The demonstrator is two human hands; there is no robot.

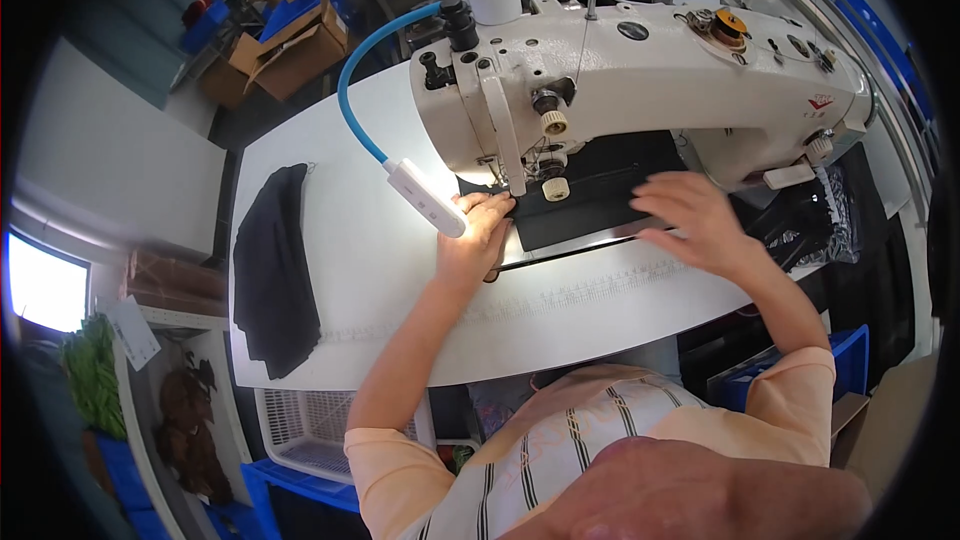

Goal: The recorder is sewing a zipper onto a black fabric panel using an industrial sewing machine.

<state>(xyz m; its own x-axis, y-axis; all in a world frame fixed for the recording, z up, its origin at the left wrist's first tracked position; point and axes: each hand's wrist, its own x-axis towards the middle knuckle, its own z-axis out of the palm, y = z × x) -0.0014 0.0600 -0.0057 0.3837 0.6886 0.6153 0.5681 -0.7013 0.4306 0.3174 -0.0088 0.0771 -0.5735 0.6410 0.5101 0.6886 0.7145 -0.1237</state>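
— Looking at the black cloth (575, 218), how will it handle?
— Light, soft, a little slippery, I judge. It lies under the sewing machine (640, 80), inside the white table's (370, 250) front edge. Better to hold it flat, near its borders.
— And the fingers?
— The right hand (692, 222) is spread, grasping nothing. The left hand (476, 235) rests at the cloth's left end; whether it pinches, I cannot tell.

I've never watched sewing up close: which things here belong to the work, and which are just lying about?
Seemingly in use:
cloth, left hand on it, right hand on or just above it
sewing machine
lamp

Seemingly lying about:
box
basket
greenery
second cloth, untouched, though perhaps related
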